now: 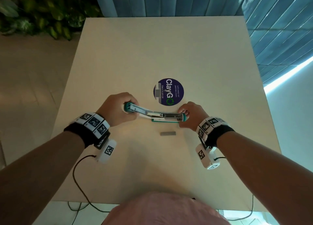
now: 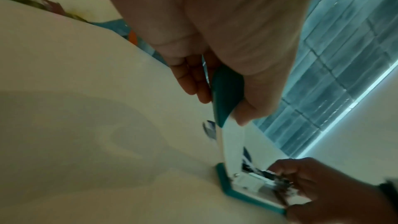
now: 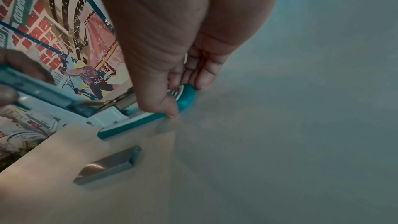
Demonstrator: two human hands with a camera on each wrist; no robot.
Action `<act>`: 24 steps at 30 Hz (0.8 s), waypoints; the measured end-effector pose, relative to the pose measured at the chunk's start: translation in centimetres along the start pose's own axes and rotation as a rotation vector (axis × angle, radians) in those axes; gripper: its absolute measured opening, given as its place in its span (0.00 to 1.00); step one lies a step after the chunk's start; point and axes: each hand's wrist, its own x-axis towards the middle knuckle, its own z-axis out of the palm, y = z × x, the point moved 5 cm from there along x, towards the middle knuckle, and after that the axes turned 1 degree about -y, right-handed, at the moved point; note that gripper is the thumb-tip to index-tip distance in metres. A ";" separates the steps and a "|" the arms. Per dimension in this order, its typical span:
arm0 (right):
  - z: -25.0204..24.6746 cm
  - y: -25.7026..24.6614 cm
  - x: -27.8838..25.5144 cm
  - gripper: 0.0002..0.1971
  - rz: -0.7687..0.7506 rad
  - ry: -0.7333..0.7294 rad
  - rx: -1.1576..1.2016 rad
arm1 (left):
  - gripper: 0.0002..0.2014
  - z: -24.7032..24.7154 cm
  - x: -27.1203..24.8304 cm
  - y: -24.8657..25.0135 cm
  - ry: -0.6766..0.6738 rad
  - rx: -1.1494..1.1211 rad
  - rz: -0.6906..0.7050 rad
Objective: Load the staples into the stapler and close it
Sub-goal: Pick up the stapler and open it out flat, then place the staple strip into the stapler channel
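Much of the stapler (image 1: pixel 159 115) was hidden: the left hand (image 1: pixel 116 109) wrapped round the teal tip of its raised top arm, and the right hand (image 1: pixel 190 113) pinched the rounded teal front of its base against the table (image 1: pixel 169 165). Whether the metal channel already held staples could not be made out. The left wrist view was blurred around the hinge. The stapler was white plastic edged in teal, swung wide open with its steel track bare, lying just at six o'clock from a round dark-blue sticker (image 1: pixel 168 91). A short grey bar of staples (image 1: pixel 168 133), smooth and metallic, lay loose at six o'clock from the stapler, close by, untouched.
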 end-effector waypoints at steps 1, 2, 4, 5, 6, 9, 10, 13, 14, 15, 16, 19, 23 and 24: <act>0.0 0.0 0.0 0.20 0.001 0.002 0.006 | 0.12 0.0 -0.3 -1.0 0.008 0.002 -0.035; 0.0 0.0 0.0 0.20 -0.001 0.006 0.007 | 0.12 0.1 -0.5 -2.0 0.006 0.008 -0.066; 0.0 0.0 -0.1 0.20 -0.001 0.006 0.008 | 0.11 0.6 -0.7 -3.6 -0.026 0.023 -0.098; 0.0 0.1 -0.1 0.20 -0.001 0.005 0.007 | 0.11 1.0 -0.8 -4.1 -0.045 0.027 -0.103; 0.0 0.1 -0.1 0.20 -0.002 0.005 0.006 | 0.10 1.4 -0.8 -4.4 -0.062 0.030 -0.108; 0.0 0.1 -0.2 0.20 -0.002 0.005 0.003 | 0.10 2.4 -0.8 -5.2 -0.076 0.027 -0.133; 0.0 0.2 -0.2 0.20 -0.001 0.001 -0.001 | 0.11 2.6 -0.8 -5.4 -0.070 0.031 -0.134; 0.0 -0.1 -0.5 0.22 0.004 0.010 -0.013 | 0.12 3.0 -0.9 -5.3 -0.066 0.067 -0.118; -0.1 -0.4 -0.8 0.23 -0.013 0.036 -0.010 | 0.14 3.2 -0.9 -5.2 -0.069 0.087 -0.109; -0.2 -0.9 -1.4 0.23 -0.048 0.070 -0.010 | 0.17 3.5 -0.9 -5.1 -0.073 0.099 -0.101; -0.3 -1.6 -2.1 0.21 -0.100 0.102 -0.020 | 0.20 3.7 -1.0 -5.1 -0.073 0.102 -0.094; 1.0 -4.1 -4.2 0.15 -0.247 0.051 -0.100 | 0.17 4.4 -0.9 -4.7 -0.061 0.097 -0.080; 4.4 -4.4 -4.9 0.18 -0.292 -0.153 -0.311 | 0.12 4.7 -1.0 -4.7 -0.047 0.083 -0.098; 4.9 -4.3 -4.9 0.18 -0.292 -0.171 -0.321 | 0.12 4.6 -1.0 -4.7 -0.051 0.078 -0.098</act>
